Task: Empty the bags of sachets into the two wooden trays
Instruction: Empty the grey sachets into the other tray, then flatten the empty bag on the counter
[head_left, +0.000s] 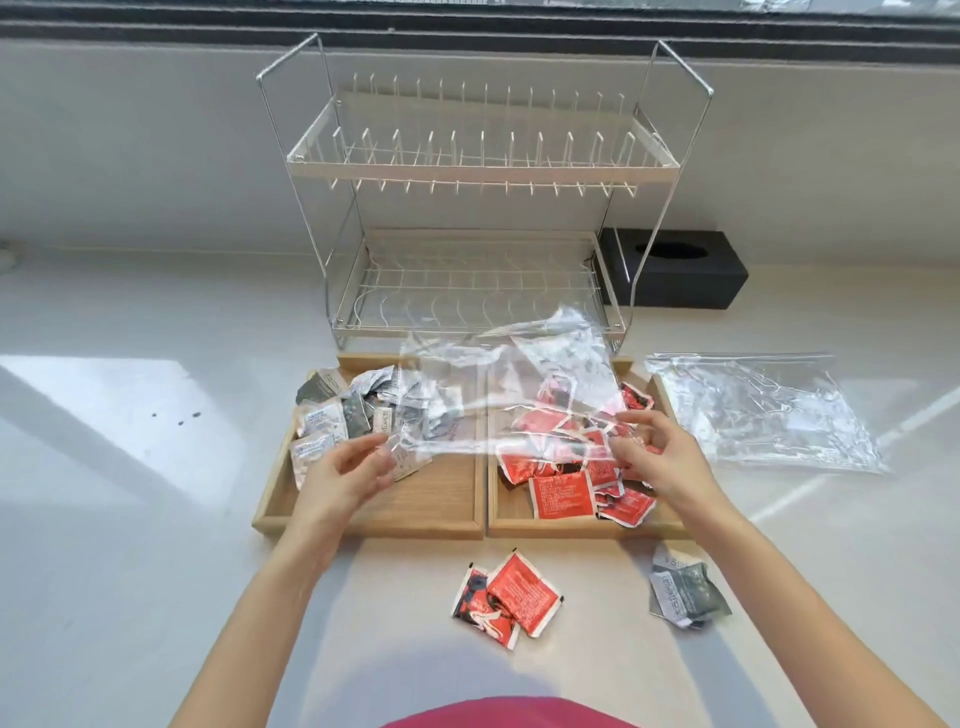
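Two wooden trays stand side by side on the white counter. The left tray (441, 512) holds several grey and white sachets (337, 415). The right tray (545, 527) holds several red sachets (561, 493). Above both trays I hold a clear plastic bag (509, 384) stretched flat, with nothing visible inside it. My left hand (353, 467) pinches its near left corner, and my right hand (660, 452) pinches its near right corner. A second clear bag (763, 410) lies flat to the right of the trays.
Two red sachets (506, 597) lie on the counter in front of the trays, and a few grey sachets (685, 592) lie to their right. A wire dish rack (478, 218) stands behind the trays. A black tissue box (675, 267) sits at the back right.
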